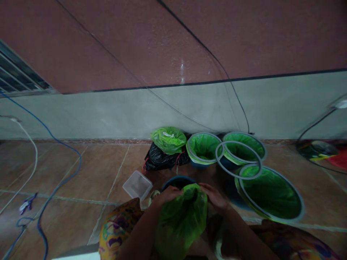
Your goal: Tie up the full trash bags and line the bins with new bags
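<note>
Both of my hands grip the top edge of a green plastic bag (180, 220) that hangs down in front of me. My left hand (168, 195) pinches the bag's left side, and my right hand (215, 197) pinches its right side. Just beyond the bag stands a dark blue bin (176, 181), with the bag's mouth at its rim. My patterned knees frame the bag low in the view.
Three bins lined with green bags (204, 147) (245, 146) (271, 193) stand to the right, a loose grey ring (238, 159) lying across them. A tied green bag (168, 139) rests on a black bag (162, 159) by the wall. A clear plastic tub (137, 185) and cables (54, 180) lie left.
</note>
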The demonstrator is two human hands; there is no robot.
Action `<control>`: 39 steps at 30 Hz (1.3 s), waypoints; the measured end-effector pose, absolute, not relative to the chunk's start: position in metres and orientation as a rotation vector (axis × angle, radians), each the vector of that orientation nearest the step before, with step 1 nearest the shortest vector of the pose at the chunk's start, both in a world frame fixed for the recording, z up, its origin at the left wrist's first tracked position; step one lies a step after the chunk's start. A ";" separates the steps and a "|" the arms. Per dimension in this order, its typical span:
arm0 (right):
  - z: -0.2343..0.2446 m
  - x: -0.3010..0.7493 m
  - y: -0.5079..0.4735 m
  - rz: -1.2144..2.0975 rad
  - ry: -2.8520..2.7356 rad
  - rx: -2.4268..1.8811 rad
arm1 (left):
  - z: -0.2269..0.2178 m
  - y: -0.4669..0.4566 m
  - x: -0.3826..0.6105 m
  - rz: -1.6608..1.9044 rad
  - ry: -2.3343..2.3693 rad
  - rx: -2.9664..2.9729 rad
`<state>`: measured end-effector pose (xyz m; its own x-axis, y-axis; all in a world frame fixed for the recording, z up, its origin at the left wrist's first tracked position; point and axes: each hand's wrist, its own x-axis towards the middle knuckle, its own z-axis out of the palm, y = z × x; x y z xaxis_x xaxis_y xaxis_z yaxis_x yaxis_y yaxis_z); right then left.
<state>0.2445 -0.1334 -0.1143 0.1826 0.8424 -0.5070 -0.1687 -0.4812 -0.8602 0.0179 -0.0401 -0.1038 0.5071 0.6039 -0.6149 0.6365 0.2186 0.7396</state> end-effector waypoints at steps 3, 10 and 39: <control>-0.126 0.248 -0.132 1.351 -0.817 -1.699 | -0.107 -0.033 0.016 -0.068 1.155 1.510; -0.131 0.246 -0.125 0.975 -1.199 -2.299 | -0.114 -0.027 0.026 0.137 1.526 1.908; -0.178 0.250 -0.060 1.091 -0.918 -2.238 | -0.126 0.028 0.018 -0.236 1.778 1.775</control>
